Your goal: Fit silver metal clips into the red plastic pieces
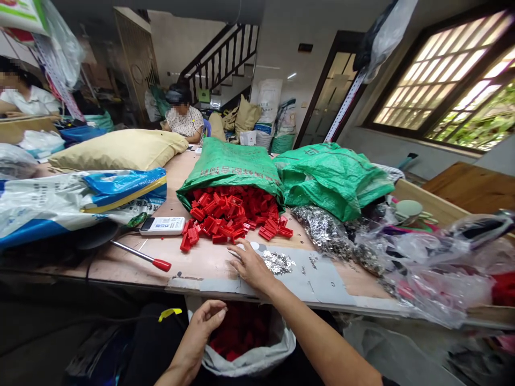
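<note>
My left hand (207,316) is at the left rim of a white sack (277,351), below the table edge. Its fingers are curled with the thumb close to them; whatever they hold, if anything, is hidden. Red plastic parts (237,329) fill the sack. Above the table's front edge, my right hand (245,262) has its fingers spread and holds nothing visible. Just right of it, small silver metal pieces (278,262) lie on a grey sheet (322,279). Beyond the fingertips, red plastic parts (225,214) spill from a green woven sack (235,163).
A lever with a red handle (161,265) and a white device (163,225) are at left. Plastic bags of metal pieces (325,230) lie at right beside another green sack (330,171). Two people sit across the room.
</note>
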Action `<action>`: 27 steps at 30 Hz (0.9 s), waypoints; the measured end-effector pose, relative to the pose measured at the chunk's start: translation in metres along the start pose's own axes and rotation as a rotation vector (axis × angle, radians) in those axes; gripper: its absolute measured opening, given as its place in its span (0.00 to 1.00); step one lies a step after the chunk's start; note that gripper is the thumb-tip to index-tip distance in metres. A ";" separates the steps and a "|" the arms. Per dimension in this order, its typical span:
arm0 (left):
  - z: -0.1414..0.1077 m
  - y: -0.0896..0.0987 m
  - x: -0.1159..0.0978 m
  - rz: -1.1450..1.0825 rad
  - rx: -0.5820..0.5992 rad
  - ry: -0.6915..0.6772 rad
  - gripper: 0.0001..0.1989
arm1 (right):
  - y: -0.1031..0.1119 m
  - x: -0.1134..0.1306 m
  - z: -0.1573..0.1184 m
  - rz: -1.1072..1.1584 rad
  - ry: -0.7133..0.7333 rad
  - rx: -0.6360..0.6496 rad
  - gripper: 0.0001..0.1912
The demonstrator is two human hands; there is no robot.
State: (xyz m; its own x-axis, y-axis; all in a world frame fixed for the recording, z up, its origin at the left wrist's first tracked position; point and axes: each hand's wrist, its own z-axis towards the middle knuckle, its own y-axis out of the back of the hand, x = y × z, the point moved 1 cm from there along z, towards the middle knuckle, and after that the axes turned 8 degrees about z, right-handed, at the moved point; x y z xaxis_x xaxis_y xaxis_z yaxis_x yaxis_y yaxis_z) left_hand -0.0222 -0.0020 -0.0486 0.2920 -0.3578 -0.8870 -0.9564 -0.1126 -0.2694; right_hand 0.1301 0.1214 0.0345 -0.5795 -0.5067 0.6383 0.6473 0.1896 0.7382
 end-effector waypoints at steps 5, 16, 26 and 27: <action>-0.004 -0.003 -0.002 -0.009 0.029 0.039 0.21 | -0.005 0.001 0.034 -0.248 -0.019 0.058 0.23; -0.011 -0.007 -0.022 -0.035 0.068 0.029 0.23 | 0.014 0.007 -0.002 0.016 0.076 0.022 0.15; -0.007 -0.032 -0.043 -0.075 0.196 -0.029 0.27 | 0.026 0.045 -0.092 0.432 0.073 0.216 0.14; -0.005 -0.033 -0.040 -0.054 0.211 -0.023 0.24 | 0.026 0.046 -0.097 0.442 0.072 0.220 0.13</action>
State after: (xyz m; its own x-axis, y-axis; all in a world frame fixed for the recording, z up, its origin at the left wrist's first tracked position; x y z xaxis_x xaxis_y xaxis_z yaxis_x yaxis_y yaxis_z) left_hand -0.0021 0.0112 -0.0021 0.3446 -0.3345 -0.8771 -0.9197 0.0666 -0.3868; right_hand 0.1684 0.0215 0.0615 -0.2324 -0.3933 0.8896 0.6992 0.5682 0.4339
